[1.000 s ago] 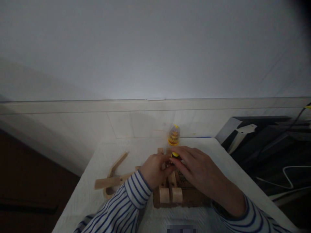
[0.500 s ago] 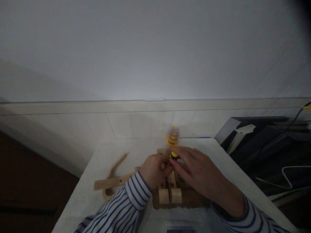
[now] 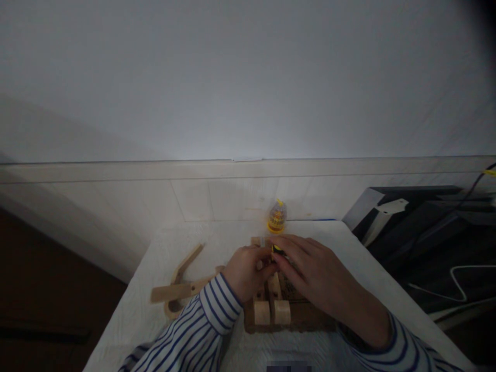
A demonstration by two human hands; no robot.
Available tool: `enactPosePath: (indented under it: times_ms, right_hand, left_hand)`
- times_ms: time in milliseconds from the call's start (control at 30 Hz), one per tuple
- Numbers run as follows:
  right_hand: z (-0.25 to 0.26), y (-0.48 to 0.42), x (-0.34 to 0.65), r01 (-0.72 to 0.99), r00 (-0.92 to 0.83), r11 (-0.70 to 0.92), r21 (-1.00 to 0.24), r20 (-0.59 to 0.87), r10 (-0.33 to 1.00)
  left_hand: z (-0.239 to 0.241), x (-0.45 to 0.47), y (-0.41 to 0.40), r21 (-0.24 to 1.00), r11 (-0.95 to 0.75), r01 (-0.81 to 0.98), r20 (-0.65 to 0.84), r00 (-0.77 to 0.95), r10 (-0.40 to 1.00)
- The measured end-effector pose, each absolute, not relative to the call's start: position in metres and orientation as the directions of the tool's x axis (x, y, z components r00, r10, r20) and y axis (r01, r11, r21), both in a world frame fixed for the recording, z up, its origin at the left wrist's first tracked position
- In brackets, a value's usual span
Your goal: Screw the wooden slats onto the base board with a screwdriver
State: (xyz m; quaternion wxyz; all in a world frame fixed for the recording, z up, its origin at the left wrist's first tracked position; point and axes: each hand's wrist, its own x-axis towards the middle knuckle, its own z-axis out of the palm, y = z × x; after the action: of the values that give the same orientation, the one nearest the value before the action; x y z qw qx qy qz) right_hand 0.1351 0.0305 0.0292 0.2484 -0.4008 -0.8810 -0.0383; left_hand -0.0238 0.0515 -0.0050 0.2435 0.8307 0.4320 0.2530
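On my feed the right hand (image 3: 315, 268) is curled closed round a black-and-yellow handle (image 3: 277, 250) at lower centre of frame, mostly covered by fingers, and I can't make out its lower end. Left hand (image 3: 247, 271) is just beside it, thumb and fingers nearly together; can't tell what, if anything, it pinches. Below, the wood blocks (image 3: 282, 312) on the brown board (image 3: 310, 319) are partly hidden by both hands, the wood pieces (image 3: 170, 293) at lower left run behind the left sleeve (image 3: 220, 302), and the jar (image 3: 276, 219) above the hands is blurred.
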Motion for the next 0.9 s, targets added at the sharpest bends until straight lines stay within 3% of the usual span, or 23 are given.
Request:
enactPosePath:
  times_ms: [900]
  right_hand:
    - [0.0238,0.0319,0.1319,0.741,-0.530,0.649,-0.170,0.445,0.722]
  left_hand:
    - [-0.0050,-0.0248,0.0509,0.662,-0.530,0.530,0.213,0.545,0.811]
